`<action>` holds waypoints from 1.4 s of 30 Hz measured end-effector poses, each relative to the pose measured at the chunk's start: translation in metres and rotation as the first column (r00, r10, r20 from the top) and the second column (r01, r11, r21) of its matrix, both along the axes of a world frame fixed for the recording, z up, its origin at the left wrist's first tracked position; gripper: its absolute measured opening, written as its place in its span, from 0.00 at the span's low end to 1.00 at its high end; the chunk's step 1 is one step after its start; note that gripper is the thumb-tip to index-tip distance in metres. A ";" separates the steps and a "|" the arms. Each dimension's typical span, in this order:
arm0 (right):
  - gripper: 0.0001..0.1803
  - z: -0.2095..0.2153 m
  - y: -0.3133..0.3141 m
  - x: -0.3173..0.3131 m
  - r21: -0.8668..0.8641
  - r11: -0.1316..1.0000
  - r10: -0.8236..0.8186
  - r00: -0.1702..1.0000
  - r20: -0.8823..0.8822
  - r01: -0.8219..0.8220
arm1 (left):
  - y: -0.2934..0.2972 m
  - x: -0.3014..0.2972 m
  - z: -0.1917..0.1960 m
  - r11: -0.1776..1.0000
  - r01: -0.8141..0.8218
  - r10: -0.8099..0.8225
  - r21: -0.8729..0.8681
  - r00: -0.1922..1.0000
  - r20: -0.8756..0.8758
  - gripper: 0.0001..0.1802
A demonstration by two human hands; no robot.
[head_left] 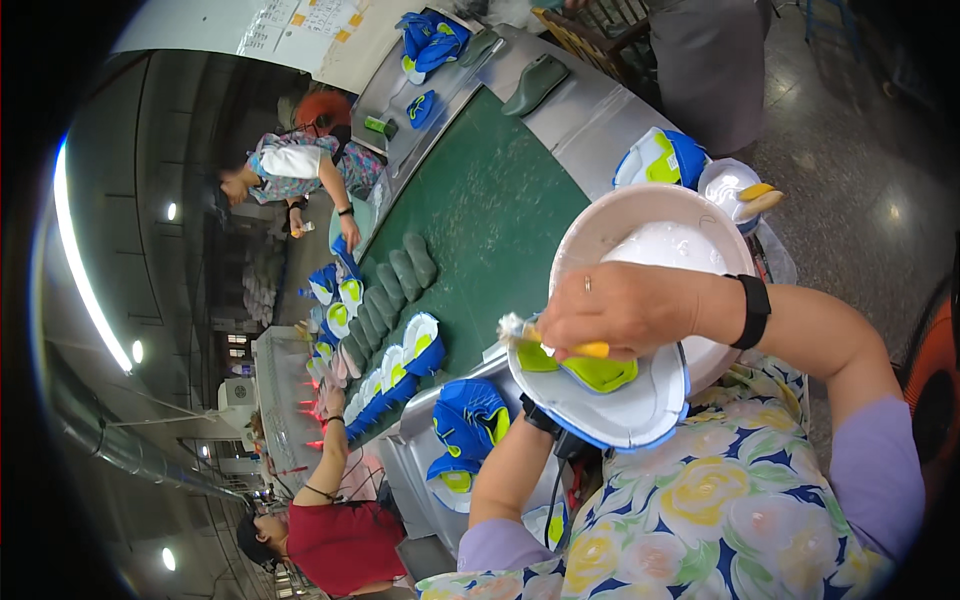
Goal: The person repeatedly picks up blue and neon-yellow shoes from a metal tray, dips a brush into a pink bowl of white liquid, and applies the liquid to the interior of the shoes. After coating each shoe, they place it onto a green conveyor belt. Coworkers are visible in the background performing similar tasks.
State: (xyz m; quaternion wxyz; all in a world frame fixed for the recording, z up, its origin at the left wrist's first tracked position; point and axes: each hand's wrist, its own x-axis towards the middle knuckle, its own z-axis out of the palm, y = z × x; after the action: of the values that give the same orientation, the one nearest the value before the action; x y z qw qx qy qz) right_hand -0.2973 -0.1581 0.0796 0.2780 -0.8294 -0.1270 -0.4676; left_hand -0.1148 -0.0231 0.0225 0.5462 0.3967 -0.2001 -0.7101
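green conveyor worktop (480, 215) runs away up-left, carrying grey shoe lasts (395, 285) and a row of blue-white shoe soles (395, 365); two other people work along its left edge, well apart from this station.

white glue bowl (655, 240) sits just behind the right hand, near full of white adhesive.

sole in hand (610, 400): white with blue rim and lime-green insert, cupped face up in front of the chest, held from below. blue shoe uppers (468, 415) lie just left of it on the metal ledge.

step looks like brushing glue onto the sole's inner face. to do it well, my read: keep the sole level, work the brush from centre out to the rim, thin even coat, no glue over the blue edge, reload from the bowl before the bristles drag dry.

right hand (625, 310): fingers together, clamped on the yellow-handled brush (560, 345), bristle end touching the sole near its left end.

left hand (540, 415): mostly hidden under the sole; it supports it from below, but can't tell how far its fingers are closed.
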 end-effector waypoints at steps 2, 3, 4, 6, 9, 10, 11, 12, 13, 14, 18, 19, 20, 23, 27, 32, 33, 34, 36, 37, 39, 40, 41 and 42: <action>0.11 -0.001 -0.008 -0.003 0.025 0.998 -0.064 0.998 -0.015 0.064 | -0.002 0.000 -0.002 1.000 -0.025 0.025 -0.010 1.000 0.005 0.27; 0.11 -0.004 -0.013 -0.005 0.043 0.992 -0.115 0.992 -0.051 0.117 | -0.002 0.002 -0.002 0.999 -0.040 0.041 -0.019 0.999 0.013 0.27; 0.10 -0.010 -0.018 -0.007 0.060 0.984 -0.165 0.982 -0.088 0.171 | -0.002 0.005 -0.001 0.998 -0.061 0.062 -0.029 0.998 0.022 0.27; 0.10 -0.014 -0.026 -0.012 0.125 0.963 -0.214 0.958 -0.193 0.240 | -0.002 0.011 0.001 0.994 -0.104 0.106 -0.041 0.993 0.049 0.28; 0.11 -0.019 -0.035 -0.019 0.320 0.896 -0.169 0.904 -0.394 0.307 | 0.000 0.018 0.007 0.989 -0.140 0.143 -0.044 0.987 0.074 0.28; 0.11 -0.022 -0.039 -0.021 0.334 0.884 -0.196 0.908 -0.370 0.327 | 0.000 0.018 0.008 0.989 -0.144 0.147 -0.044 0.986 0.077 0.28; 0.11 -0.022 -0.041 -0.022 0.354 0.870 -0.189 0.894 -0.406 0.345 | 0.000 0.018 0.009 0.989 -0.144 0.147 -0.040 0.986 0.081 0.28; 0.12 -0.023 -0.043 -0.026 0.372 0.854 -0.181 0.879 -0.440 0.362 | -0.001 0.017 0.011 0.989 -0.140 0.143 -0.040 0.986 0.085 0.28; 0.12 -0.024 -0.045 -0.029 0.390 0.839 -0.172 0.863 -0.474 0.381 | -0.001 0.016 0.012 0.990 -0.137 0.141 -0.042 0.986 0.088 0.29; 0.12 -0.027 -0.048 -0.034 0.400 0.834 -0.128 0.839 -0.529 0.380 | -0.003 0.017 0.014 0.990 -0.136 0.140 -0.042 0.986 0.095 0.29; 0.12 -0.027 -0.045 -0.054 0.339 0.845 -0.180 0.817 -0.547 0.413 | -0.008 0.022 0.019 0.989 -0.143 0.147 -0.048 0.982 0.114 0.29; 0.11 -0.024 -0.042 -0.052 0.338 0.864 -0.205 0.875 -0.439 0.372 | -0.009 0.024 0.021 0.988 -0.145 0.150 -0.049 0.982 0.118 0.29; 0.10 -0.015 -0.037 -0.049 0.333 0.881 -0.229 0.917 -0.326 0.338 | -0.012 0.024 0.022 0.988 -0.142 0.148 -0.055 0.982 0.119 0.30; 0.08 -0.013 -0.028 -0.036 0.136 0.946 -0.272 0.949 -0.162 0.294 | -0.014 0.021 0.019 0.985 -0.156 0.164 -0.070 0.979 0.118 0.30; 0.08 -0.024 -0.026 -0.043 -0.065 0.960 -0.278 0.914 -0.295 0.272 | -0.012 0.026 0.020 0.979 -0.179 0.191 -0.094 0.971 0.141 0.31; 0.10 -0.013 -0.025 -0.052 0.184 0.912 -0.330 0.922 -0.203 0.367 | -0.014 0.031 0.021 0.974 -0.200 0.215 -0.111 0.966 0.145 0.31; 0.10 -0.012 -0.025 -0.048 0.239 0.882 -0.355 0.907 -0.227 0.406 | -0.016 0.029 0.020 0.973 -0.200 0.216 -0.117 0.965 0.149 0.32; 0.10 -0.012 -0.025 -0.042 0.291 0.847 -0.380 0.890 -0.252 0.444 | -0.016 0.029 0.019 0.970 -0.208 0.225 -0.125 0.963 0.149 0.32; 0.10 -0.016 -0.024 -0.030 0.356 0.780 -0.447 0.856 -0.259 0.515 | -0.015 0.029 0.020 0.966 -0.222 0.241 -0.136 0.960 0.142 0.32; 0.11 -0.021 -0.023 -0.030 0.425 0.742 -0.430 0.854 -0.292 0.519 | -0.015 0.029 0.023 0.967 -0.219 0.236 -0.132 0.963 0.130 0.32; 0.12 -0.030 -0.016 -0.028 0.547 0.661 -0.376 0.858 -0.351 0.514 | -0.015 0.028 0.029 0.958 -0.252 0.261 -0.136 0.964 0.048 0.33; 0.13 -0.034 -0.012 -0.026 0.585 0.617 -0.353 0.850 -0.390 0.526 | -0.013 0.028 0.027 0.947 -0.290 0.296 -0.138 0.955 0.027 0.33; 0.14 -0.037 -0.007 -0.026 0.621 0.568 -0.335 0.841 -0.425 0.540 | -0.014 0.029 0.028 0.937 -0.320 0.324 -0.141 0.946 0.009 0.33; 0.15 -0.040 -0.001 -0.025 0.652 0.517 -0.313 0.831 -0.459 0.555 | -0.015 0.029 0.027 0.919 -0.355 0.366 -0.174 0.930 0.032 0.33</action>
State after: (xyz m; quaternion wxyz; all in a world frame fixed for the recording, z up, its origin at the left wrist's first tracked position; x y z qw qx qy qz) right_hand -0.3220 -0.1593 0.0400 0.4886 -0.6943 0.3375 -0.4066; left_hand -0.0856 -0.0383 0.0490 0.6918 0.4026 -0.1990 -0.5654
